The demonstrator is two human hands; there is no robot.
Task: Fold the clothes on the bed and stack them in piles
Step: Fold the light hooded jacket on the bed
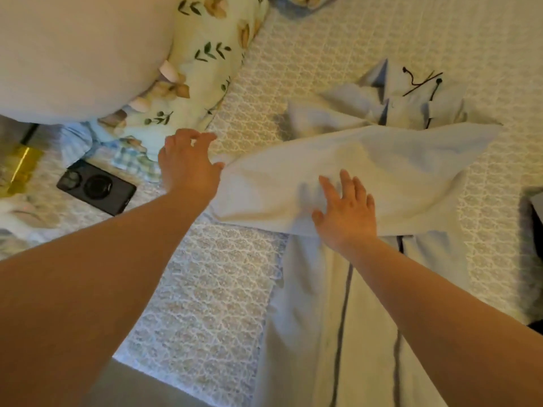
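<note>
A pale blue garment (pixel 405 171) with dark piping lies spread on the patterned bed cover (pixel 211 289). One part is folded sideways across the middle, and its lower part runs down toward me. My left hand (pixel 188 163) is at the left end of the folded part, thumb touching the cloth edge and fingers loosely spread above it. My right hand (pixel 346 212) presses flat on the folded cloth with straight fingers. The collar end with a dark cord (pixel 420 83) lies bunched at the far side.
A black phone (pixel 97 188) lies on the bed at the left. A floral pillow (pixel 205 54) and a plain white pillow (pixel 73 54) sit at the upper left. A gold box (pixel 20 168) is at the left edge. A dark item (pixel 536 212) shows at the right edge.
</note>
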